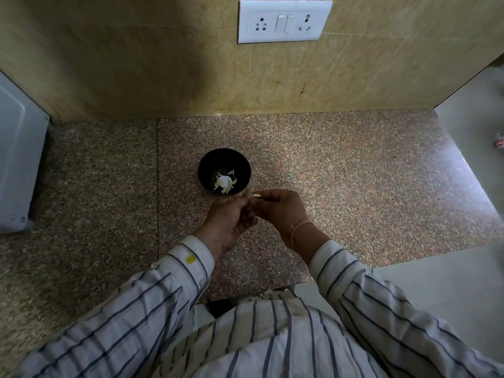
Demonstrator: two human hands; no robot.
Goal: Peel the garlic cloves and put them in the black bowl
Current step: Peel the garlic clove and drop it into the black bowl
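Granite countertop (354, 173), speckled brown and grey, spreads under your two hands, which meet just near of the black bowl (203, 170). Your left hand (227, 218) and right hand (279, 208) both have their fingers curled, and together they pinch one pale garlic clove (256, 195) between the fingertips. The clove is held just beside the bowl's near right rim, above the counter. Inside the bowl, a small heap of peeled cloves (225, 182) lies on the bottom. A thin thread band (300, 225) circles your right wrist, and both sleeves are striped. On the far wall sits a white switch panel (283, 21); a white appliance (19, 165) stands at the far left.
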